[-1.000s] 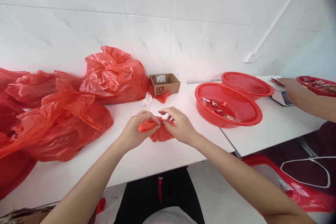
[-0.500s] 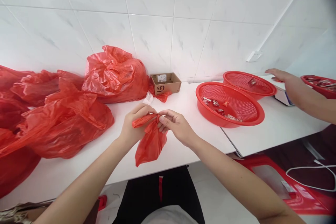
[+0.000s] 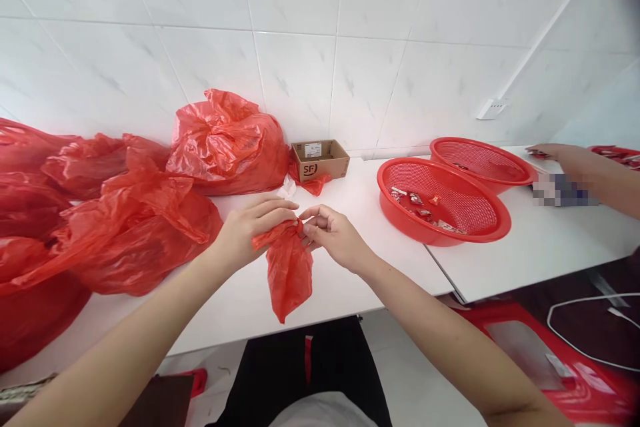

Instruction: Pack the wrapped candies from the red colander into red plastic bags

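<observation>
A small red plastic bag hangs above the white table, held at its top by both hands. My left hand pinches the bag's upper left edge with closed fingers. My right hand pinches the top right edge, fingers curled. The bag's body dangles below the hands, over the table's front edge.
Large red plastic bags pile up at the left, another bag by the wall. A small cardboard box stands behind. Two red mesh baskets sit right, the nearer holding wrapped sweets. Another person's arm reaches in at far right.
The small bag was bunched on the table; both hands have lifted it and it now hangs open lengthwise. The other person's hand shifted by the far basket.
</observation>
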Tool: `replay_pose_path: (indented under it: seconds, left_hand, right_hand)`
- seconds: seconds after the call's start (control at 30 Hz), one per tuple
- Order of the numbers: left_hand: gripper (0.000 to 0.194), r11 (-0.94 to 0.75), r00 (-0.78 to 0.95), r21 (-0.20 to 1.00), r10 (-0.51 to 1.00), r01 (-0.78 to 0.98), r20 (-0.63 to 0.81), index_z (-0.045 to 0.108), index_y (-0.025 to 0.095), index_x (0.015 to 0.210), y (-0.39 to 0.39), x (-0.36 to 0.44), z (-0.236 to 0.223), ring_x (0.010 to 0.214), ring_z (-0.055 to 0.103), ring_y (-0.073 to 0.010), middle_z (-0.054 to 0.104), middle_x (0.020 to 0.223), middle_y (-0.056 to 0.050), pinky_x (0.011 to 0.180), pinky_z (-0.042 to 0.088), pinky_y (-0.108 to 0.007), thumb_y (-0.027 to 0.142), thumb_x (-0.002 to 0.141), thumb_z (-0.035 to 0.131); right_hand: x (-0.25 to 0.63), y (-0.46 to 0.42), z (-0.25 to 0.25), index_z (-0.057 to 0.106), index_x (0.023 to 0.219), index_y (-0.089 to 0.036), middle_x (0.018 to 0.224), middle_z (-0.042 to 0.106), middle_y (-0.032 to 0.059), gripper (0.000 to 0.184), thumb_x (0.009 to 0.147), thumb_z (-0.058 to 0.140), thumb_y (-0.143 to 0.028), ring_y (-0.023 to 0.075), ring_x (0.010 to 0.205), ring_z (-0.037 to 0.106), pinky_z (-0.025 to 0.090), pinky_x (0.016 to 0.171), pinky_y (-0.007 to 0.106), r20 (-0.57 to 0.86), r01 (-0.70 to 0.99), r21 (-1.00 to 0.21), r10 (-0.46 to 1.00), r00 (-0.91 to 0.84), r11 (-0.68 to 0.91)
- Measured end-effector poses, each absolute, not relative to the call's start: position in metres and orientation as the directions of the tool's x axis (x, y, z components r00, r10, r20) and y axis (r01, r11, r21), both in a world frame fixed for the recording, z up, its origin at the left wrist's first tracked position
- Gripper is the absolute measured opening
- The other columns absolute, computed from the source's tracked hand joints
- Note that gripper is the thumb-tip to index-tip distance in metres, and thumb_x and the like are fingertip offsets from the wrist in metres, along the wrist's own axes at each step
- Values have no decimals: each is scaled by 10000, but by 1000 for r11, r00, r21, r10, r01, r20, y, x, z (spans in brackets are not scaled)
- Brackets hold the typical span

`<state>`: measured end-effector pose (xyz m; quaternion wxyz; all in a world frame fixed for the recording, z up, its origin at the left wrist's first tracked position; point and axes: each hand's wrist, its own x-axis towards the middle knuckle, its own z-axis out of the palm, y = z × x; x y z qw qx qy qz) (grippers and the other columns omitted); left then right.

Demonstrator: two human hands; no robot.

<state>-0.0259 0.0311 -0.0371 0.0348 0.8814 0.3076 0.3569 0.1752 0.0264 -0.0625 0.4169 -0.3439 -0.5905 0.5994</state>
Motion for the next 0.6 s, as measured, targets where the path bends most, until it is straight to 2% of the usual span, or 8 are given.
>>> replay_pose_path:
  seconds: [0.17,0.27,0.4,0.5,0.6]
  left_hand:
    - [60,-774,576,365,630,516,521,599,198,921,30,-26,-57,786,638,-155,685,889,-41,689,487,-255,222,873,571]
    - [89,-773,569,384,633,506,525,586,198,954,29,-25,-61,769,636,-136,670,890,-31,672,484,-228,209,868,571]
    - [102,-784,558,367,617,501,556,605,200,961,30,-24,-63,767,612,-149,664,867,-37,705,477,-259,232,866,591]
    - [74,-791,569,364,608,491,553,626,205,924,31,-24,-62,767,596,-154,656,853,-43,705,468,-272,225,879,571]
    - [124,-785,591,396,620,478,516,651,208,930,29,-26,-60,787,605,-161,658,866,-50,710,473,-278,251,902,538]
  right_hand:
    - [171,26,-77,501,956,-189,742,644,-28,249,777,671,-220,138,671,669,553,701,317,35,-145,-989,903,-429,-30]
    - [170,25,-82,522,964,-187,751,650,-27,274,762,697,-250,137,683,667,550,700,309,48,-145,-989,901,-432,-17]
    - [171,27,-83,585,978,-172,810,654,-4,250,769,684,-267,132,713,661,543,715,301,47,-118,-993,890,-454,-8]
    - [174,27,-81,601,911,-168,827,654,9,175,779,661,-265,135,716,649,532,700,302,22,-36,-999,887,-460,7]
    - [180,24,-73,584,825,-191,759,633,-17,76,810,623,-254,124,695,603,483,660,276,85,153,-973,881,-465,175]
